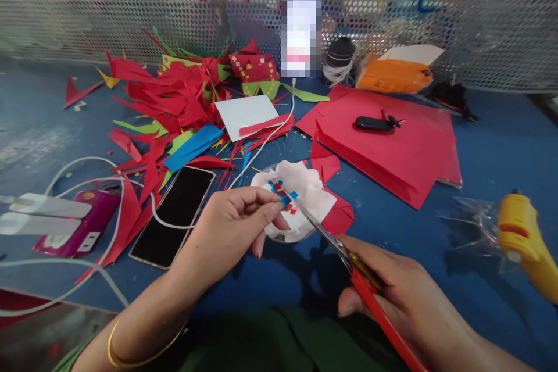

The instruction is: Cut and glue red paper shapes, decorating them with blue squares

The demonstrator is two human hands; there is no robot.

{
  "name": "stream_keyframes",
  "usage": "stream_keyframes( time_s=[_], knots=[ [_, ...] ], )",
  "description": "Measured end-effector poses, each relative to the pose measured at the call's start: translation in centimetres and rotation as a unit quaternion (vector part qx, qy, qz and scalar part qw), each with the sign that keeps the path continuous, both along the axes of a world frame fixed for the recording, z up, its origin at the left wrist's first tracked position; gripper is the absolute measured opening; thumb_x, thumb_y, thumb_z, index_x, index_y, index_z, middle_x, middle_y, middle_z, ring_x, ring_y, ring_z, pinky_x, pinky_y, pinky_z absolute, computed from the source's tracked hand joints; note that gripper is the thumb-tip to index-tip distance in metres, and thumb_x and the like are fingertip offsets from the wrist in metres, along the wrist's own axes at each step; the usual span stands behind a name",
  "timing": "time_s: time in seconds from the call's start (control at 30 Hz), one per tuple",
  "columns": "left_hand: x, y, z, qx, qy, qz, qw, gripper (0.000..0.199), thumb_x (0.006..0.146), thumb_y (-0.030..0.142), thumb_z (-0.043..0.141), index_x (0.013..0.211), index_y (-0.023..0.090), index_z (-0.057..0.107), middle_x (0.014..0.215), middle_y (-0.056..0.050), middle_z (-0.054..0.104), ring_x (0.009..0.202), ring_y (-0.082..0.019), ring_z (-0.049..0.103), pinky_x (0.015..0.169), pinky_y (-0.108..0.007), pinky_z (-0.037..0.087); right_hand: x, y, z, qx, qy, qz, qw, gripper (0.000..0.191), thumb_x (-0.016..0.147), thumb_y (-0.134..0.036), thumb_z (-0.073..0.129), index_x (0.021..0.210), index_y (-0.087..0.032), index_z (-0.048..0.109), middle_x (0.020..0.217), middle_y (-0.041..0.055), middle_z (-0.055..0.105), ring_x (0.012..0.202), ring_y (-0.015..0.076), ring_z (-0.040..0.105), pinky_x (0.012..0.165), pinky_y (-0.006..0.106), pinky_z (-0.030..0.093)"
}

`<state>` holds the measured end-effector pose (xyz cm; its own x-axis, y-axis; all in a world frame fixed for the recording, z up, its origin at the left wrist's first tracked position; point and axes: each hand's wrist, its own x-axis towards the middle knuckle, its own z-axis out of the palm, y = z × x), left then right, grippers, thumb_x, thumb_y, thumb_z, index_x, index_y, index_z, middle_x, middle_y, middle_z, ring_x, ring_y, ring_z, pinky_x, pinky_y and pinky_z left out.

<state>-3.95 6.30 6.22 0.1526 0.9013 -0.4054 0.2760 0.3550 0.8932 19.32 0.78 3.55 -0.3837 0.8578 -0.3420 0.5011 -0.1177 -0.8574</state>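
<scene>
My right hand (pixel 387 285) grips a pair of scissors (pixel 337 242) by its red handles, the blades pointing up and left over a round dish lined with white paper (pixel 316 186). Small blue and red paper pieces (pixel 293 195) lie in the dish. Above the dish's left side, my left hand (pixel 248 215) has its thumb and forefinger pinched together at the scissor tips. A bit of blue paper shows at those fingertips.
Red and green paper scraps (pixel 187 93) pile up at the left, beside a dark phone (pixel 174 215) and white cables. Red sheets (pixel 392 133) carry a black key fob (pixel 375 123). A yellow glue gun (pixel 518 226) lies at right.
</scene>
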Motion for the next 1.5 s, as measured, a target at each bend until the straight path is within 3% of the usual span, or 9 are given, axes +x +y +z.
stream_keyframes(
  time_s=[0.1, 0.7, 0.87, 0.97, 1.17, 1.3, 1.5],
  knots=[
    [0.0, 0.0, 0.0, -0.002, -0.005, 0.007, 1.000, 0.016, 0.087, 0.028, 0.060, 0.078, 0.017, 0.069, 0.068, 0.001, 0.070, 0.037, -0.003, 0.045, 0.041, -0.017, 0.033, 0.1, 0.0, 0.0, -0.006, 0.000, 0.002, 1.000, 0.007, 0.085, -0.033, 0.062, 0.085, -0.026, 0.060, 0.066, -0.0068, 0.074, 0.059, 0.0135, 0.068, 0.058, 0.020, 0.049],
    [0.0, 0.1, -0.1, -0.003, -0.013, 0.007, 1.000, 0.018, 0.085, 0.030, 0.063, 0.073, 0.017, 0.068, 0.068, 0.000, 0.071, 0.037, -0.003, 0.045, 0.040, -0.017, 0.034, 0.0, 0.1, 0.1, -0.006, -0.007, -0.017, 1.000, 0.004, 0.082, -0.029, 0.062, 0.080, -0.025, 0.062, 0.064, -0.0057, 0.073, 0.058, 0.0140, 0.066, 0.057, 0.020, 0.050],
    [0.0, 0.0, -0.2, 0.001, -0.022, 0.011, 1.000, 0.015, 0.085, 0.029, 0.062, 0.079, 0.017, 0.070, 0.074, -0.002, 0.073, 0.037, -0.003, 0.046, 0.038, -0.017, 0.033, 0.1, 0.0, 0.2, 0.041, 0.024, -0.116, 0.992, 0.026, 0.074, -0.042, 0.076, 0.094, -0.026, 0.071, 0.061, -0.0056, 0.063, 0.053, 0.0118, 0.058, 0.051, 0.018, 0.048],
    [0.0, 0.0, -0.1, 0.000, -0.029, 0.023, 0.999, 0.012, 0.084, 0.027, 0.062, 0.086, 0.017, 0.069, 0.078, -0.002, 0.075, 0.036, -0.003, 0.046, 0.037, -0.017, 0.032, 0.2, -0.2, 0.1, 0.058, 0.074, -0.194, 0.977, 0.039, 0.069, -0.040, 0.081, 0.104, -0.028, 0.073, 0.063, -0.0049, 0.060, 0.052, 0.0109, 0.055, 0.049, 0.018, 0.048],
    [0.4, -0.6, 0.3, 0.021, -0.028, 0.031, 0.999, 0.013, 0.084, 0.027, 0.061, 0.089, 0.017, 0.068, 0.076, -0.003, 0.075, 0.034, -0.004, 0.046, 0.037, -0.018, 0.036, 0.0, 0.2, -0.1, 0.023, 0.138, -0.262, 0.955, 0.042, 0.072, -0.035, 0.079, 0.112, -0.026, 0.069, 0.067, -0.0032, 0.062, 0.042, 0.0082, 0.050, 0.035, 0.018, 0.042],
    [1.0, -1.6, 0.3, 0.075, -0.018, -0.009, 0.997, 0.011, 0.083, 0.027, 0.062, 0.089, 0.018, 0.064, 0.074, -0.003, 0.075, 0.036, -0.006, 0.048, 0.039, -0.019, 0.039, -0.5, 0.5, 0.3, 0.037, 0.164, -0.288, 0.943, 0.044, 0.070, -0.034, 0.079, 0.111, -0.024, 0.068, 0.071, -0.0006, 0.068, 0.045, 0.0120, 0.057, 0.036, 0.022, 0.048],
    [1.2, -2.2, -0.5, 0.199, 0.032, -0.128, 0.971, 0.011, 0.085, 0.018, 0.056, 0.086, 0.019, 0.067, 0.072, 0.000, 0.075, 0.048, -0.008, 0.057, 0.049, -0.019, 0.042, -1.2, 0.6, 0.9, 0.116, 0.133, -0.257, 0.950, 0.051, 0.067, -0.033, 0.082, 0.115, -0.023, 0.066, 0.078, 0.0011, 0.074, 0.050, 0.0129, 0.063, 0.044, 0.023, 0.055]
  ],
)
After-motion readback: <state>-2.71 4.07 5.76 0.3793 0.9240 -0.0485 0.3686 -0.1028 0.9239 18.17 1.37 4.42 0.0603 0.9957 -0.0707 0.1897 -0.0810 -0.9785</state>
